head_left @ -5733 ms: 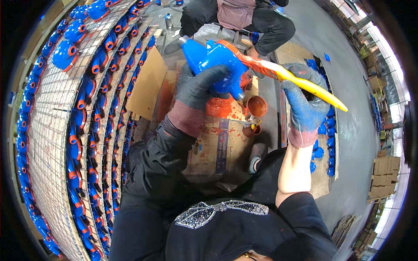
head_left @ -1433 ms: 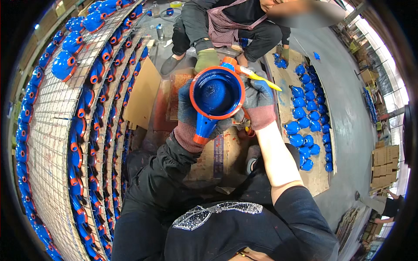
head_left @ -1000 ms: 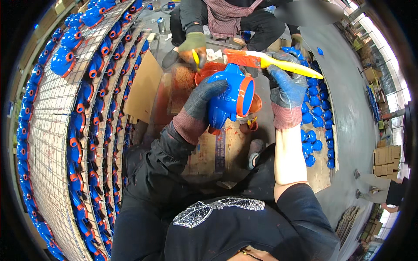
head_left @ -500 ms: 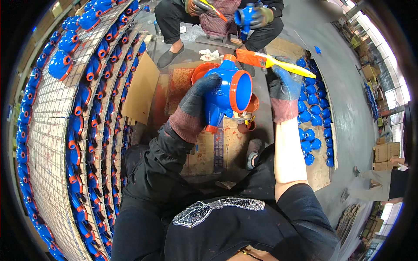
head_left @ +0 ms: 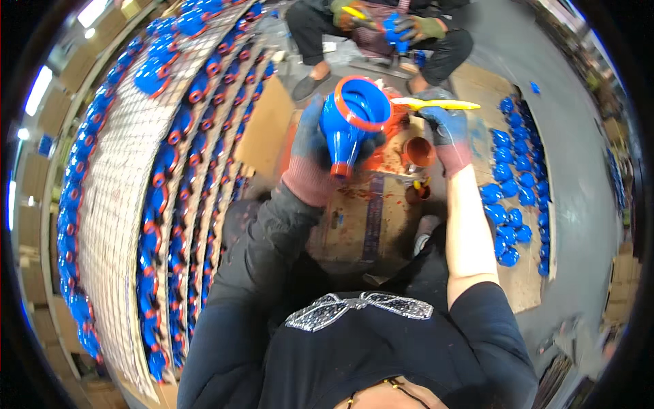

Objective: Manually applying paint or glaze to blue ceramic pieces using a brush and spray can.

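Note:
A blue valve body [head_left: 332,127] with orange-red painted rims is held up in front of me, its wide round opening tilted upward. My left hand [head_left: 310,140], in a dark glove with a reddish cuff, is closed around its left side and underside. My right hand [head_left: 446,126], gloved alike, grips a paintbrush [head_left: 453,104] by its yellow handle. The brush head points left, by the right side of the wide rim; whether it touches the rim cannot be told. Below the right hand stands a paint pot [head_left: 417,153] stained orange-red.
Racks at left carry rows of blue valve bodies [head_left: 153,71]. More blue parts [head_left: 503,174] lie on cardboard at right. A smaller pot [head_left: 415,193] with a yellow handle stands on paint-spattered cardboard [head_left: 347,235]. Opposite sits a co-worker, whose gloved hands [head_left: 419,28] hold another blue part.
The valve body has turned so its wide opening faces up rather than right. The brush head has come down beside the rim, its handle now nearly level. The whole view has shifted.

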Available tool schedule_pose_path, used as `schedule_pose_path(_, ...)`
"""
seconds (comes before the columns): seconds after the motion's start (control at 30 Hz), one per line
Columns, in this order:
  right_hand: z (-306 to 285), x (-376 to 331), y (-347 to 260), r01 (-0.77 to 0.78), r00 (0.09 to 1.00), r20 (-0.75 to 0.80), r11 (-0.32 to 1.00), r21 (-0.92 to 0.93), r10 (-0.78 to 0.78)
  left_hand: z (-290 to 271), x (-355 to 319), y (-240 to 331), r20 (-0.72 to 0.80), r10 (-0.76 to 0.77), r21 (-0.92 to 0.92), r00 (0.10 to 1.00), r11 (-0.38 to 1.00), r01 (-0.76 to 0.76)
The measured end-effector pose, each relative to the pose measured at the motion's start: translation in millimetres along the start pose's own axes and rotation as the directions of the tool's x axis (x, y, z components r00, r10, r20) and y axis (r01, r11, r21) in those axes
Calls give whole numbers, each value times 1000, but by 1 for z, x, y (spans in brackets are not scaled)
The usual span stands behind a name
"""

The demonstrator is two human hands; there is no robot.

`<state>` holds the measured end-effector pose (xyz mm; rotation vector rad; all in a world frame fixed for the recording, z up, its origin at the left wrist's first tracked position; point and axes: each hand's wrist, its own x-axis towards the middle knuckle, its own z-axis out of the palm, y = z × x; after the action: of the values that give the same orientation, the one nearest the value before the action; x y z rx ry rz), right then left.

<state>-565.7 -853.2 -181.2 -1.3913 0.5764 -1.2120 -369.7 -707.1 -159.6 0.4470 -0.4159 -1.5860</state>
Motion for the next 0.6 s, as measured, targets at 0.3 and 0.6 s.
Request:
schedule_pose_path(0.3,8,-15,-19,80,990,135,933,-352,-33,-15,-43,88,-35,400,42,916,916,-399)
schedule_pose_path(0.6,17,-15,-6,131,987,136,928,-349,-88,4,-160,165,-190,651,89,735,757,-648)
